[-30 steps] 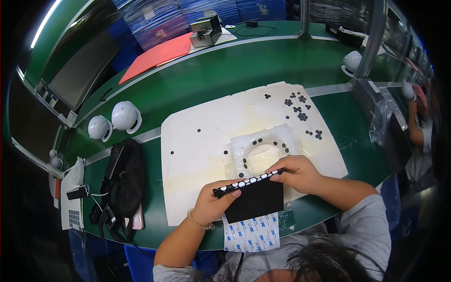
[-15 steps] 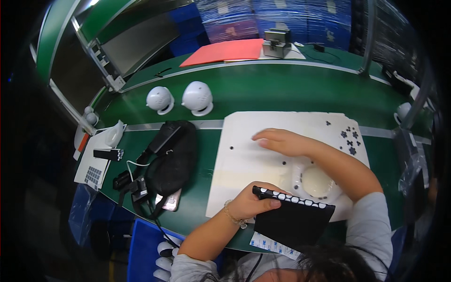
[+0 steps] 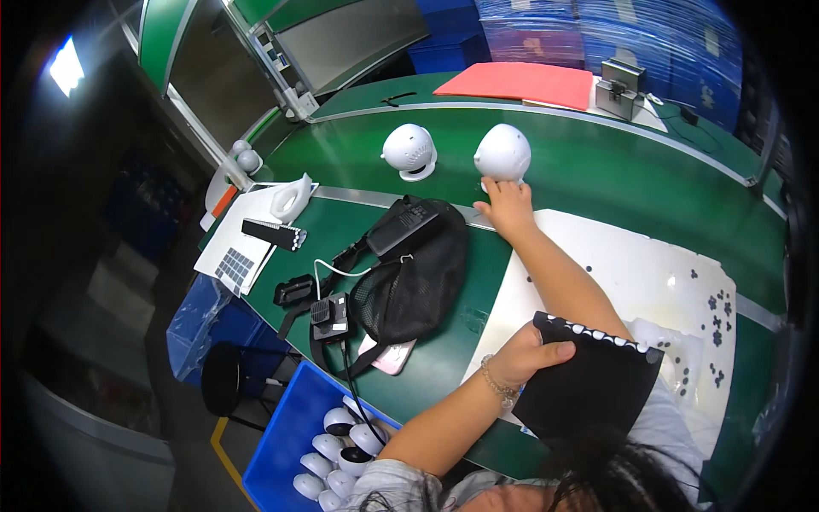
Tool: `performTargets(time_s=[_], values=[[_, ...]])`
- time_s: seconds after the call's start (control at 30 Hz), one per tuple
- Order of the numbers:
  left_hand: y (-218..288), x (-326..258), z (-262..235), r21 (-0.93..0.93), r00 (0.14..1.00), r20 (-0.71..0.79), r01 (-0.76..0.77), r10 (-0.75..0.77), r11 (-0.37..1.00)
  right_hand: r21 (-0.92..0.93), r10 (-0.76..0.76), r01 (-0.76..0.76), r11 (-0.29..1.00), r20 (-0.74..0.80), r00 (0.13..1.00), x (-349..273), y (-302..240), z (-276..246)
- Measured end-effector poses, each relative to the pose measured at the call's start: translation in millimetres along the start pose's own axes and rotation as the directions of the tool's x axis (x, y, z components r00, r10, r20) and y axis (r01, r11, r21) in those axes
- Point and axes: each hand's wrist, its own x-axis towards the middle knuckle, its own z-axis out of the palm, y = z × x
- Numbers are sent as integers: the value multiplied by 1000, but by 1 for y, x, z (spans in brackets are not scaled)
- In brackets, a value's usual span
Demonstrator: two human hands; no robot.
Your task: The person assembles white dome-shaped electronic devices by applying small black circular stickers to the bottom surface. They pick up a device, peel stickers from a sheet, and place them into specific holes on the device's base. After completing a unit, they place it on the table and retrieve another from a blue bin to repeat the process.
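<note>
My left hand (image 3: 522, 357) grips a black sheet (image 3: 587, 394) by its upper edge, thumb on top; a row of white round spots runs along that edge. My right hand (image 3: 509, 210) reaches across the bench, its fingers curled at the foot of a round white camera-like device (image 3: 503, 152). A similar white device (image 3: 410, 150) stands to the left on its own foot. Under my right arm lies a white board (image 3: 570, 243) with small black round pads (image 3: 717, 317) scattered at its right side. A pale translucent part (image 3: 659, 334) on the board is partly hidden by my arm and the sheet.
Left of the board lie a black mesh bag (image 3: 418, 286), a small black cabled box (image 3: 331, 317) and a pink phone (image 3: 394, 357). A blue bin (image 3: 286, 427) of white domes stands below the bench edge. Farther back are a red sheet (image 3: 516, 84) and a metal box (image 3: 620, 90).
My right hand has moved from above the board, away from me, to the right-hand white device. My left hand still holds the black sheet. The view has swung left.
</note>
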Motion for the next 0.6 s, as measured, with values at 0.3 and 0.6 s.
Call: performTargets(time_s=[0.3, 0.6], values=[[-31, 1, 43, 259, 970, 92, 196, -226, 946, 318, 127, -63, 946, -185, 975, -102, 90, -193], [-68, -17, 109, 701, 938, 239, 11, -250, 713, 845, 420, -370, 387, 195, 886, -309, 109, -301]])
